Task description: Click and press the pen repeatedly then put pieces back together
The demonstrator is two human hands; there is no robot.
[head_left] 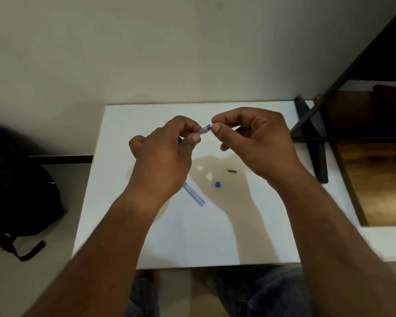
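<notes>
My left hand (162, 152) grips a clear pen barrel (204, 130) with blue parts, held above the white table (146, 236). My right hand (254, 140) pinches the barrel's blue right end between thumb and forefinger. Under my left wrist, a clear blue-edged pen tube (194, 194) lies on the table, partly hidden. A small blue cap piece (218, 184) and a tiny dark spring (232, 171) lie below my right hand.
A black stand with a slanted pole (311, 133) stands at the table's right back corner. A dark backpack (16, 193) sits on the floor at left. A wooden surface (375, 179) shows at right. My knees in jeans are below the table's front edge.
</notes>
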